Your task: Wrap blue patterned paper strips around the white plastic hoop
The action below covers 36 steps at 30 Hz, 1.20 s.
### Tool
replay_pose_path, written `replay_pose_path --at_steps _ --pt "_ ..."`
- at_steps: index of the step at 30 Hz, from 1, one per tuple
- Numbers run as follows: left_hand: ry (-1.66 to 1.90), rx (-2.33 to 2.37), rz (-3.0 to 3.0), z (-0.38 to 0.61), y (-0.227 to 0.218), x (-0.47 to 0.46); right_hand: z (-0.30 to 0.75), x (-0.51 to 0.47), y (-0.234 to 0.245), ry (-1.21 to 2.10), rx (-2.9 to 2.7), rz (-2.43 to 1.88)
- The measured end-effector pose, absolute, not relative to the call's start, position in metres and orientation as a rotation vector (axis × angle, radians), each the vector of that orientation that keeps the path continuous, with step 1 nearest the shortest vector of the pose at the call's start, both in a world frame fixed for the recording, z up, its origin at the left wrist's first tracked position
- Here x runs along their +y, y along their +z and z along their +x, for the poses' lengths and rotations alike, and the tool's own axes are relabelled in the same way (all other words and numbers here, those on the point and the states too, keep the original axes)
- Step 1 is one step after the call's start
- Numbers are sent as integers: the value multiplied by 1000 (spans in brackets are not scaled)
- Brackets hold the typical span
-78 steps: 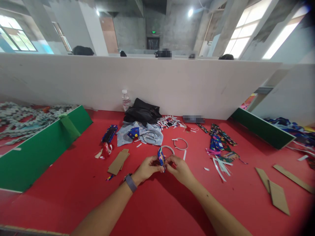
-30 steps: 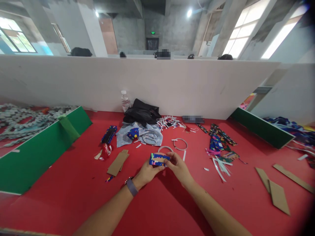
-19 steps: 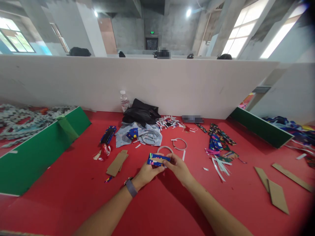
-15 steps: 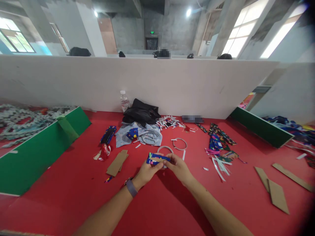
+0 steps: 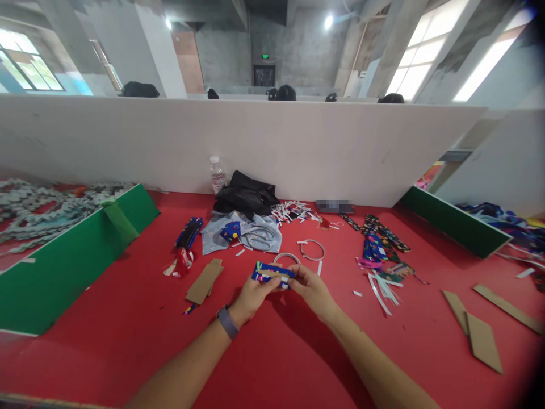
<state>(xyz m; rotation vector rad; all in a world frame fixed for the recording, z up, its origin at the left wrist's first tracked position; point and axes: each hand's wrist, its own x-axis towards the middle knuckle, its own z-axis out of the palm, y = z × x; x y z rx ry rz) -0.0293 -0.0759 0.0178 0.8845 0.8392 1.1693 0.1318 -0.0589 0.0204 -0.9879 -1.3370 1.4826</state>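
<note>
The surface (image 5: pixel 106 358) is red, and along its far edge there stands a long white partition (image 5: pixel 238 133). A green board (image 5: pixel 76 272) rises toward the left side. Behind is a grey concrete wall (image 5: pixel 223 57) with a dark door (image 5: pixel 264 75), under a green lit sign (image 5: pixel 265 56). Bright windows (image 5: pixel 419 51) are at both sides; a lamp (image 5: pixel 328 22) shines high up.

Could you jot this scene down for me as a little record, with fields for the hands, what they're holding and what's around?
Left hand: holds the blue piece, thumb on its near face
Right hand: grips the same piece at its right end
Held piece: patterned, brown strip showing
Just beyond: two rings
To the left: cardboard
To the right: white strips
At the back: bottle, black bundle
Surface: red table
</note>
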Motion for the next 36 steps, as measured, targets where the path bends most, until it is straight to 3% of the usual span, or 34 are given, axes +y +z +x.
replay_pose_path --at_steps 15,36 --pt "1140 935 1370 -30 23 -81 124 -64 16 1409 -1301 -1087" --pt "1193 1007 1432 -28 20 -84 126 -70 24 1572 -1188 -1014"
